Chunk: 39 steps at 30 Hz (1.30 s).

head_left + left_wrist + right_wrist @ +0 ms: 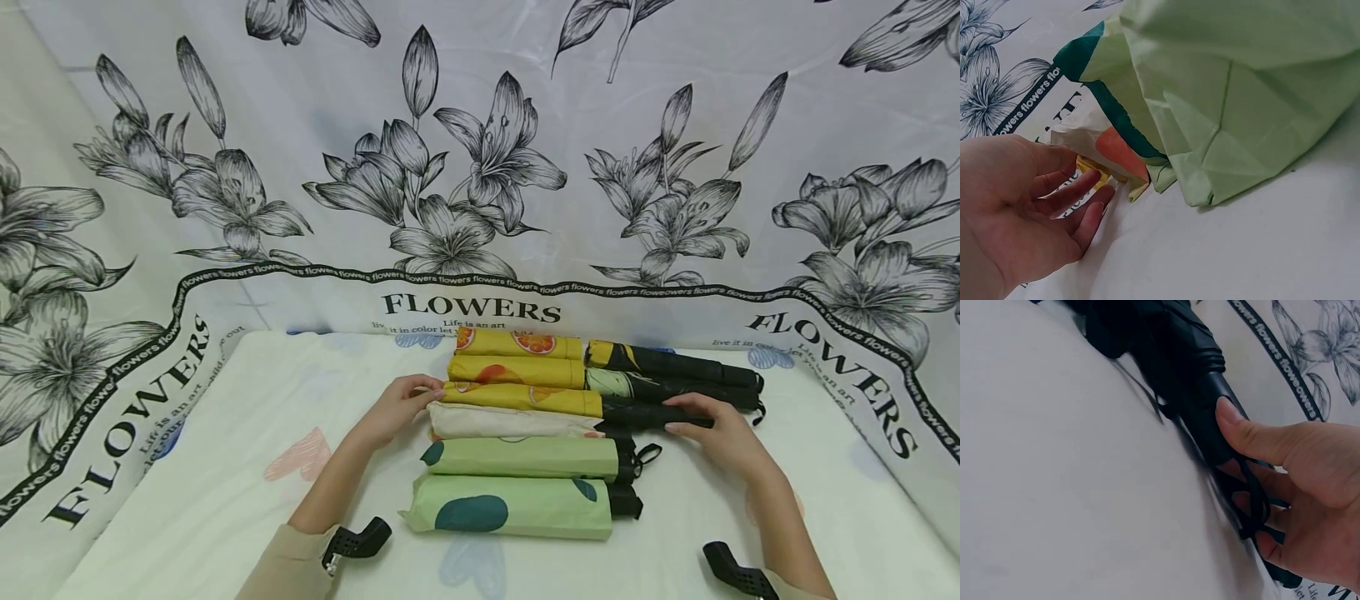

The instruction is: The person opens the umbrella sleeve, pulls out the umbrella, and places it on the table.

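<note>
Several folded umbrellas lie side by side on the bed-like surface. My left hand (pixel 397 408) pinches the left end of a yellow umbrella (pixel 517 398) printed with orange slices. At its other end, the thumb and fingers of my right hand (pixel 1310 481) grip the black handle (pixel 1207 419). Just in front of it lies a cream umbrella (pixel 510 421); its red patch shows beside my left hand (pixel 1019 206). Nearer still are two light-green umbrellas, one slimmer (pixel 525 456) and one thicker (pixel 540 508), both with dark-green spots.
Behind the held umbrella lie two more yellow ones, one with a red-orange patch (pixel 517 372) and one with orange slices (pixel 517 342). Their dark handles point right. A floral curtain (pixel 480 192) rises behind and at both sides. White cloth printed with hearts (pixel 300 455) covers the surface.
</note>
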### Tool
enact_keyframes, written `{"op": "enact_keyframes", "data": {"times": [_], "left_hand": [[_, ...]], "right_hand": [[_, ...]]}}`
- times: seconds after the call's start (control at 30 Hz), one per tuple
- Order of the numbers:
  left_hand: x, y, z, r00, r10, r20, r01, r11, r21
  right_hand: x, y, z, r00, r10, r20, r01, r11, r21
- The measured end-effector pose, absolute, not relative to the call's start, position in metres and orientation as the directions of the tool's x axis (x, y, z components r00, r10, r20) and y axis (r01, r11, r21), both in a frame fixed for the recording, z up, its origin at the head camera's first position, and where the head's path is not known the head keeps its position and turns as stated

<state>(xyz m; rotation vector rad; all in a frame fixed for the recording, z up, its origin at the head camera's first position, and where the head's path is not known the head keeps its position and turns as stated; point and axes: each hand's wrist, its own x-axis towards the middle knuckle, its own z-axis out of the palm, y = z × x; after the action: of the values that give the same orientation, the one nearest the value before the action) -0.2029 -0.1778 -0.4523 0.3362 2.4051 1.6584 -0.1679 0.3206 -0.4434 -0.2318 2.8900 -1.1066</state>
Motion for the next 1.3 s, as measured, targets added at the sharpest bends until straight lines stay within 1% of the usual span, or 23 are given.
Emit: {"op": "enact_keyframes", "data": {"times": [0.1,0.2,0.3,0.37,0.43,0.53,0.6,0.7,0.8,0.97,1.07,1.2,1.3], "left_hand": [[-0.204,-0.176,-0.454,-0.955,0.296,-0.031,0.074,0.337,0.939],[-0.203,-0.175,-0.452,-0.954,0.298,-0.023,0.081,0.331,0.94],[-0.202,-0.175,-0.451,-0.955,0.297,-0.027,0.076,0.33,0.941],[-0.201,-0.175,-0.451,-0.955,0.295,-0.034,0.071,0.337,0.939],[-0.201,-0.174,-0.45,-0.955,0.293,-0.043,0.063,0.343,0.937],[-0.202,-0.175,-0.451,-0.956,0.288,-0.054,0.054,0.354,0.934],[-0.203,-0.175,-0.451,-0.956,0.286,-0.06,0.049,0.359,0.932],[-0.204,-0.174,-0.451,-0.958,0.28,-0.067,0.042,0.368,0.929],[-0.204,-0.173,-0.452,-0.959,0.273,-0.072,0.036,0.371,0.928],[-0.203,-0.175,-0.453,-0.958,0.281,-0.058,0.046,0.352,0.935],[-0.204,-0.179,-0.452,-0.96,0.275,-0.056,0.033,0.309,0.95],[-0.204,-0.184,-0.453,-0.964,0.26,-0.06,0.0,0.224,0.975],[-0.204,-0.186,-0.452,-0.963,0.262,-0.06,-0.004,0.207,0.978]], "right_hand": [[-0.166,0.331,-0.44,-0.989,-0.147,0.008,-0.116,0.747,-0.654],[-0.162,0.344,-0.438,-0.992,-0.123,-0.021,-0.08,0.757,-0.649],[-0.157,0.359,-0.438,-0.993,-0.086,-0.076,-0.012,0.732,-0.681],[-0.154,0.372,-0.439,-0.994,-0.078,-0.08,-0.002,0.726,-0.688],[-0.15,0.386,-0.442,-0.995,-0.065,-0.071,0.002,0.727,-0.686],[-0.145,0.405,-0.447,-0.998,-0.061,-0.019,-0.033,0.744,-0.667],[-0.142,0.413,-0.451,-0.998,-0.056,0.005,-0.044,0.729,-0.683],[-0.141,0.419,-0.454,-0.998,-0.058,0.027,-0.06,0.7,-0.712],[-0.141,0.422,-0.455,-0.998,-0.05,0.047,-0.069,0.696,-0.714],[-0.137,0.43,-0.457,-0.999,-0.001,0.054,-0.04,0.692,-0.721],[-0.134,0.435,-0.459,-0.998,0.028,0.056,-0.022,0.675,-0.737],[-0.133,0.437,-0.461,-0.997,0.037,0.064,-0.024,0.658,-0.753],[-0.133,0.438,-0.462,-0.998,0.038,0.059,-0.02,0.657,-0.753]]}}
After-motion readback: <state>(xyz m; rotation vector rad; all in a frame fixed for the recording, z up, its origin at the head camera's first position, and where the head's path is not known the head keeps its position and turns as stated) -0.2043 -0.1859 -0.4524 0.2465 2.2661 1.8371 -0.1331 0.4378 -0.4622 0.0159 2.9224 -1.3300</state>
